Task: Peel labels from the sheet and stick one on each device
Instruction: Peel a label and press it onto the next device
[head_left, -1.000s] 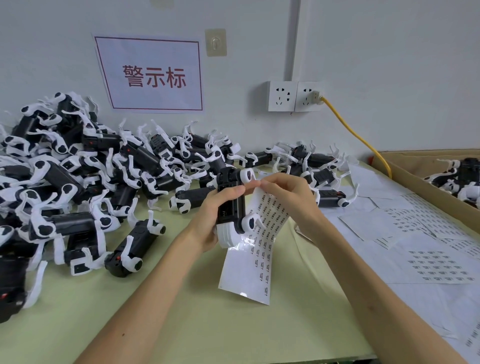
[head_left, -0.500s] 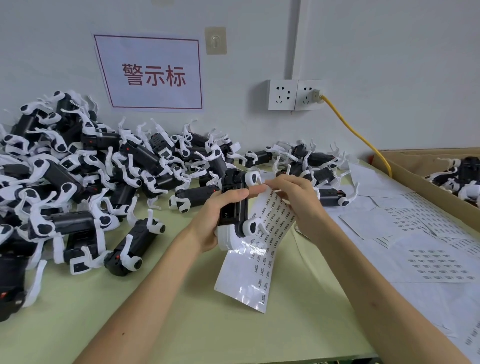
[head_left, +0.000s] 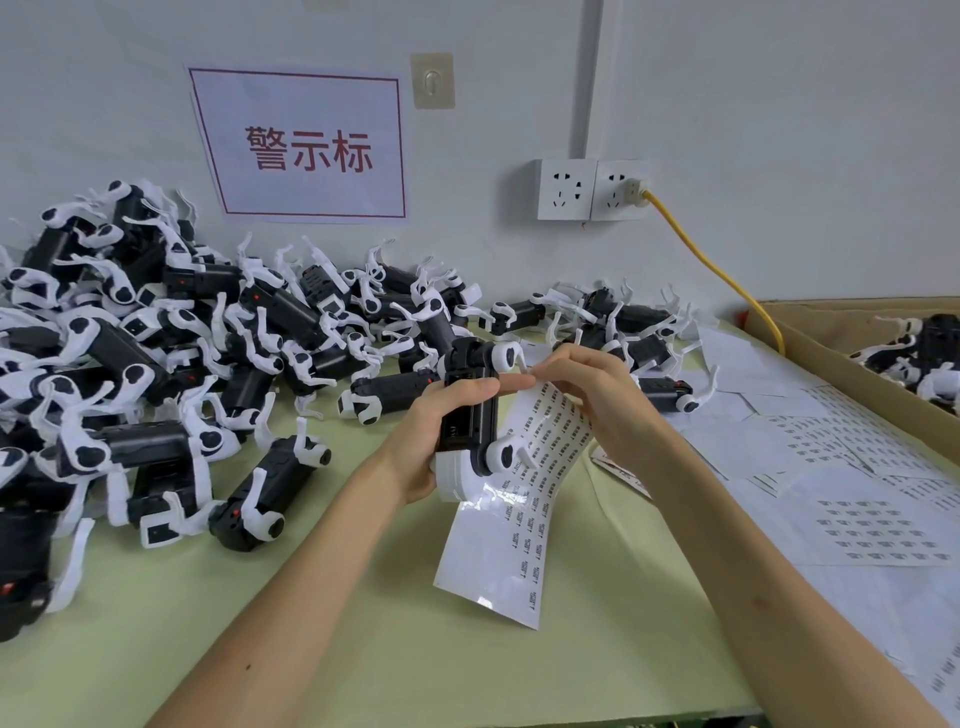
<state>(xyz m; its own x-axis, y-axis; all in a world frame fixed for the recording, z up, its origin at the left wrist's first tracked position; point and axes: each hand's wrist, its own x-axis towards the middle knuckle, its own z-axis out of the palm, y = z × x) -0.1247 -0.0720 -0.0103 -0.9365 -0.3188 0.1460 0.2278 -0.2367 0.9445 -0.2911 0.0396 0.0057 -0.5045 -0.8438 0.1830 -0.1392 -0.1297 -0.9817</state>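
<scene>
Left hand (head_left: 441, 415) grips device (head_left: 470, 410) upright above middle of tabletop (head_left: 363, 623), fingers curled round it, thumb across front. Right hand (head_left: 587, 395) just beside, fingers pinching top edge of label sheet (head_left: 519, 499). Sheet hangs behind device, lower end curling down toward tabletop. Pile of devices (head_left: 182, 353) heaped along back-left edge. Loose sheets (head_left: 857, 493) spread at right edge, beside cardboard box (head_left: 831, 358).

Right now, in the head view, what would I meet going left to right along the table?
The pile of devices → left hand gripping the held device → right hand pinching the label sheet → loose sheets → cardboard box.
</scene>
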